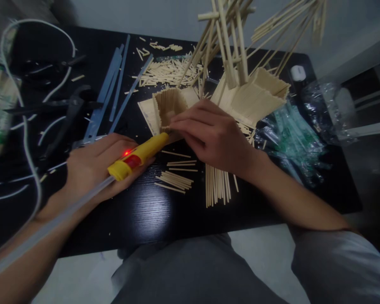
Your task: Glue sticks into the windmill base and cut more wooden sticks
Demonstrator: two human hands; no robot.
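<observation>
Fingers of the left hand (95, 162) were holding a yellow plastic glue gun (155, 144), its tip near a small open box of pale thin wooden sticks (169, 103) above the black tabletop (190, 215). The right hand (212, 131) had narrow fingers beside this box; their grip I could not tell. It seemed light, stiff but fragile, best taken by its outer walls

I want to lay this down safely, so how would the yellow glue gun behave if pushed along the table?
The yellow glue gun looks like hard plastic, so its body should stay stiff. Its rounded barrel might roll or slip on the smooth-looking tabletop. The long translucent rod sticking out behind could make it back-heavy.
</observation>
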